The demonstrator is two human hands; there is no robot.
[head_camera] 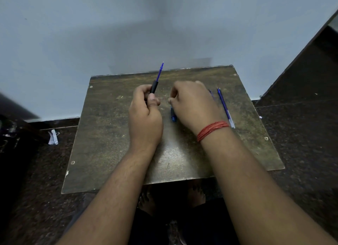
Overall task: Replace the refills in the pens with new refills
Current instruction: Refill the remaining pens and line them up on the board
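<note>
My left hand [145, 115] grips a black pen barrel [154, 87] held upright over the small worn table [109, 135]. A blue refill [160, 72] sticks out of the barrel's top, tip pointing up and away. My right hand [193, 105], with red thread around the wrist, hovers just to the right with its fingers curled; I cannot tell whether it holds anything. Below its fingers a blue pen part [173, 116] lies on the table. Two blue refills [225, 107] lie side by side at the right, partly hidden by the hand.
The table stands against a pale wall [164, 25]. Dark speckled floor [301, 135] surrounds it. A crumpled white paper scrap [53, 137] lies on the floor at the left. Bare feet [146, 199] show under the table's near edge.
</note>
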